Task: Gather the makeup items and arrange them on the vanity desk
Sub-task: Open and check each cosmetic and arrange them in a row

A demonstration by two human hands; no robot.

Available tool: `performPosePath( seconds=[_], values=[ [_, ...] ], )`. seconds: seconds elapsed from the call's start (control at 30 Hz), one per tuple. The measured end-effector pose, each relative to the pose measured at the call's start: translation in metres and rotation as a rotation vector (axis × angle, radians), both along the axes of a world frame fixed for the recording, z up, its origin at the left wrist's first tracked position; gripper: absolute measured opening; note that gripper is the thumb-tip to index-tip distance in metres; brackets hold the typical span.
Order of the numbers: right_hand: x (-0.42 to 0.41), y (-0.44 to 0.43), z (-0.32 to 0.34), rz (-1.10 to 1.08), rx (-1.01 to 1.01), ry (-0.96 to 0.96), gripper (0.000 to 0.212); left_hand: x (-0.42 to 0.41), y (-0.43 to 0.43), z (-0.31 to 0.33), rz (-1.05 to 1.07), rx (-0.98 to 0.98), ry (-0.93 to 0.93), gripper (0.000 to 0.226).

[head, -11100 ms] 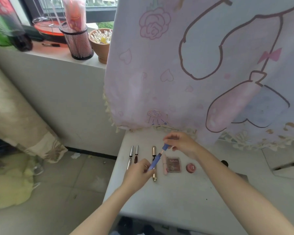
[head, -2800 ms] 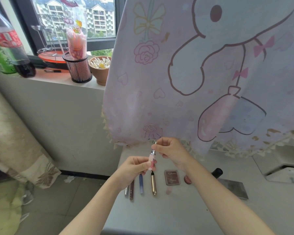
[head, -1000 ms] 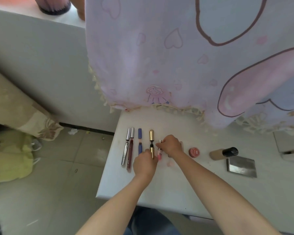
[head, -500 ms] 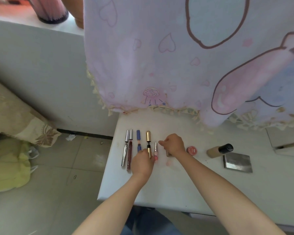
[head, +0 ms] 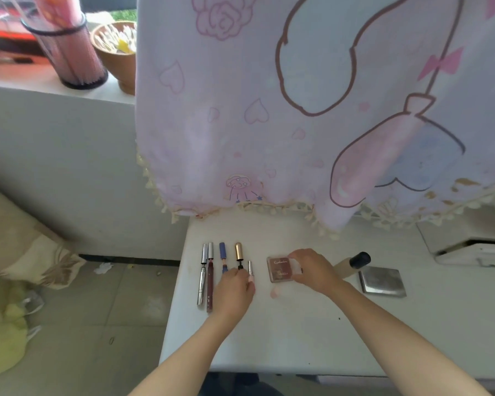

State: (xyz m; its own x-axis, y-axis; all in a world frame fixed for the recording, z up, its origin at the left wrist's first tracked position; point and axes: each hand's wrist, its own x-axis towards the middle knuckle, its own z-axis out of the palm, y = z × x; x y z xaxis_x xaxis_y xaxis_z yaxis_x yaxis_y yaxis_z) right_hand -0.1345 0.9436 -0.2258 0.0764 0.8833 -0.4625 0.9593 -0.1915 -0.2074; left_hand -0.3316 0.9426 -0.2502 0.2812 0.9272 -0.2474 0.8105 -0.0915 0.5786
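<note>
On the white vanity desk (head: 297,332) several makeup sticks lie side by side: a silver pen (head: 202,270), a dark red liner (head: 210,278), a blue pencil (head: 222,255), a gold-capped tube (head: 239,252) and a small pink lip tube (head: 250,272). My left hand (head: 234,290) rests over the lower ends of the gold tube and the pink lip tube, fingertips touching the pink one. My right hand (head: 312,270) grips the right edge of the brown eyeshadow palette (head: 280,269), which lies flat. A foundation bottle (head: 354,262) with a black cap lies behind my right hand.
A silver square compact (head: 382,281) lies at the right. A pink cartoon-print cloth (head: 297,110) hangs over the desk's back. The windowsill at upper left holds a mesh cup (head: 69,52) and a brown pot (head: 117,50). The floor drops off left of the desk.
The pink lip tube has been laid down at the right end of the row. My right hand has moved right from it onto the eyeshadow palette, now hiding the red round pot.
</note>
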Motion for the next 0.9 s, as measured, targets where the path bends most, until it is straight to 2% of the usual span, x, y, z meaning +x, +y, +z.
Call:
performPosePath(
  seconds=[0.17,0.37,0.47,0.57,0.7,0.77,0.9],
  values=[
    [-0.006,0.010,-0.025,0.156,-0.088,-0.068,0.071,-0.010,-0.005,-0.006,-0.019,0.063,-0.021,0.028],
    [-0.010,0.013,-0.033,0.132,-0.056,-0.042,0.060,-0.025,-0.008,-0.007,0.025,0.027,0.029,0.035],
    [-0.011,0.013,-0.017,0.102,0.023,0.008,0.063,-0.025,-0.004,0.001,0.040,-0.003,0.021,0.035],
    [-0.011,0.016,0.022,0.069,0.144,0.120,0.063,-0.016,0.007,0.022,0.104,-0.030,-0.128,0.034],
    [-0.010,0.016,0.086,0.127,0.277,0.208,0.053,0.003,0.023,0.069,0.176,-0.027,-0.415,0.030],
    [-0.008,0.015,0.113,0.165,0.317,0.202,0.056,0.009,0.028,0.090,0.139,0.011,-0.518,0.030],
    [-0.007,0.007,0.159,0.171,0.365,0.191,0.055,0.015,0.032,0.116,0.007,0.103,-0.578,0.046]
  ],
)
